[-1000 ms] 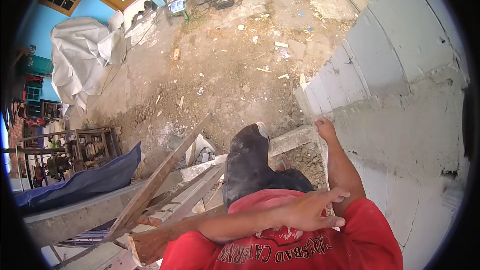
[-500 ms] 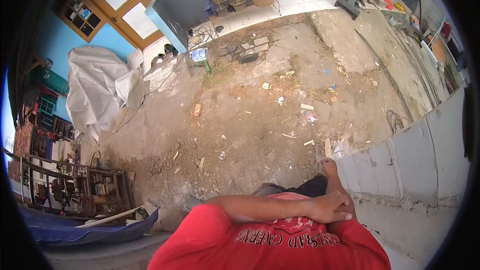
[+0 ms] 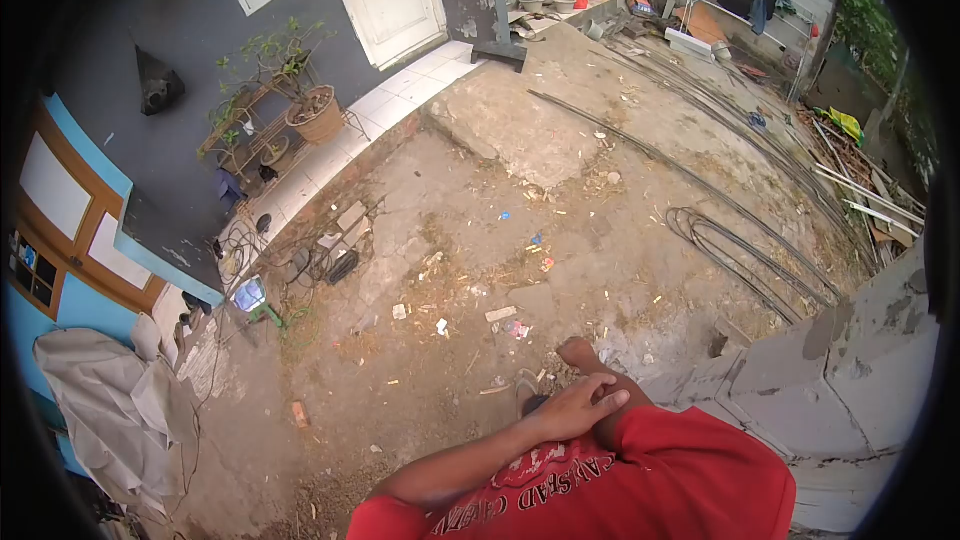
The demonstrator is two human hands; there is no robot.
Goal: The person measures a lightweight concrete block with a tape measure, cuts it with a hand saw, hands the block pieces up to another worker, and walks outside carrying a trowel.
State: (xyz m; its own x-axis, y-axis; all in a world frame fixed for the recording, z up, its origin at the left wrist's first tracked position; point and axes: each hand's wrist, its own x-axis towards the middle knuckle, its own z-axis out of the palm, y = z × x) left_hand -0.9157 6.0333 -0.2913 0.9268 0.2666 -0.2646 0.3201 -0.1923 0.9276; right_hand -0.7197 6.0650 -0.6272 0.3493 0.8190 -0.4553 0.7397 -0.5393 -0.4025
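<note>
My left arm lies across the front of my red shirt (image 3: 640, 480). My left hand (image 3: 575, 410) is laid over my right forearm (image 3: 615, 390), fingers curled on it and the thumb a little apart. Beyond it, my right hand (image 3: 577, 351) is closed into a fist held out over the ground, with nothing seen sticking out of it. Its inner side is hidden. Below the fist, part of a shoe (image 3: 527, 386) shows on the dirt.
A low block wall (image 3: 800, 380) runs close on my right. Long dark rods (image 3: 650, 152) and bent bars (image 3: 740, 255) lie on the ground. Further off are a broken concrete slab (image 3: 510, 130), potted plants (image 3: 318, 115), a small green stool (image 3: 262, 308) and a grey tarp (image 3: 110, 405).
My view has swung to the right, bringing in more of the rods and the drying rack. My left hand stays on my right forearm, and my right hand remains closed.
</note>
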